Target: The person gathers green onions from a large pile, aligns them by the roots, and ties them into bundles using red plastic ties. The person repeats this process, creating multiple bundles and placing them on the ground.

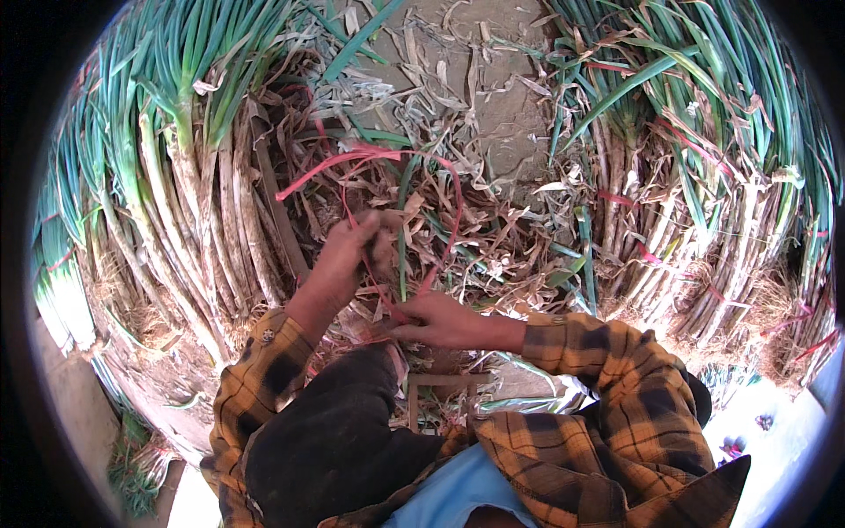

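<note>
Near the middle of the head view, my left hand [343,261] is closed on a strand of red plastic twine [455,198], partly blurred. My right hand [439,320], lower and to the right, pinches the same twine between thumb and fingers. The twine loops up above both hands, and a flat loose end points left. A stretch of it runs between the hands. Beneath and beyond them lie dry husks and leaf scraps [508,244], with a few green leaves among them. My bent knee in dark trousers is just below my hands.
Long green onions [198,165] with soil on their stalks stand in a row at the left. More onions, bundled with red ties [726,211], stand at the right. A small frame [449,379] is between my legs. Another bunch [138,462] lies at lower left.
</note>
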Action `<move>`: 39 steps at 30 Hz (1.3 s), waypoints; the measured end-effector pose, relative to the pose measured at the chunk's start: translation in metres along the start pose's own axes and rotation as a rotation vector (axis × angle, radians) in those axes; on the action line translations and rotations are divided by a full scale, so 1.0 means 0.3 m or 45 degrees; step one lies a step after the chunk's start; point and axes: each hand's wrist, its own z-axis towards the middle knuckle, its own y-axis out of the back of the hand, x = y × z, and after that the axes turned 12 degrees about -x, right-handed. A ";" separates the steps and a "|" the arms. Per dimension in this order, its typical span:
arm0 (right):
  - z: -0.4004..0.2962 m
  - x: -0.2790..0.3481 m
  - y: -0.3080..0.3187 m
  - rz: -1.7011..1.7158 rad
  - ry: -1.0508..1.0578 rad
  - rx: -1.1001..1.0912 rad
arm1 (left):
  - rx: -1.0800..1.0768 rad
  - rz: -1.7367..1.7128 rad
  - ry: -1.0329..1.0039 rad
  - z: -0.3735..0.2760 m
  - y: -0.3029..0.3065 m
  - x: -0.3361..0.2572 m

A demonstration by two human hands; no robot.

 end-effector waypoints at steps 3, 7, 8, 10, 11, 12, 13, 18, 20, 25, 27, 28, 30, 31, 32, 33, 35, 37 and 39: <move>-0.038 0.027 0.117 0.477 -0.657 0.003 | -0.156 0.037 -0.105 -0.035 0.008 -0.030; 0.046 -0.085 0.302 0.111 -0.312 -0.812 | -0.194 0.208 -0.121 -0.103 -0.009 -0.006; 0.065 -0.022 0.327 -0.036 -0.139 -0.887 | -0.194 0.229 -0.126 -0.127 -0.009 0.004; 0.069 0.110 0.308 0.062 0.007 -0.876 | -0.103 0.199 -0.164 -0.168 -0.011 0.002; 0.070 0.152 0.279 -0.016 0.145 -0.879 | -0.128 0.216 -0.169 -0.185 -0.015 0.008; 0.078 0.181 0.246 -0.075 0.228 -0.823 | -0.158 0.231 -0.184 -0.211 -0.022 0.006; 0.085 0.198 0.215 -0.140 0.307 -0.774 | -0.178 0.248 -0.202 -0.233 -0.038 0.000; -0.017 0.303 0.214 -0.358 0.313 -0.746 | -0.129 0.380 -0.405 -0.342 -0.101 -0.085; -0.116 0.364 0.240 -0.319 0.246 -0.733 | -0.053 0.467 -0.404 -0.452 -0.132 -0.184; -0.318 0.497 0.188 -0.159 0.390 -0.682 | -0.139 0.839 -0.873 -0.547 0.027 -0.200; -0.409 0.562 0.132 -0.381 0.453 -0.796 | 0.070 1.027 -0.862 -0.702 -0.070 -0.317; -0.468 0.564 0.104 -0.454 0.474 -0.862 | 0.171 1.062 -0.861 -0.792 -0.206 -0.349; -0.557 0.585 0.031 -0.565 0.501 -0.892 | 0.130 1.080 -0.858 -0.872 -0.283 -0.326; -0.579 0.608 -0.025 -0.591 0.482 -0.932 | 0.091 1.087 -0.855 -0.916 -0.304 -0.315; -0.600 0.628 -0.075 -0.619 0.461 -0.967 | 0.031 1.029 -1.038 -0.916 -0.300 -0.250; -0.635 0.625 -0.114 -0.565 0.526 -0.991 | 0.052 1.029 -0.989 -0.939 -0.325 -0.225; -0.718 0.621 -0.168 -0.480 0.632 -1.043 | 0.146 1.076 -0.843 -0.953 -0.339 -0.182; -0.765 0.576 -0.195 -0.577 0.559 -1.042 | 0.313 1.239 -0.689 -0.962 -0.330 -0.153; -0.814 0.504 -0.218 -0.615 0.578 -1.076 | 0.511 1.306 -0.567 -0.987 -0.347 -0.109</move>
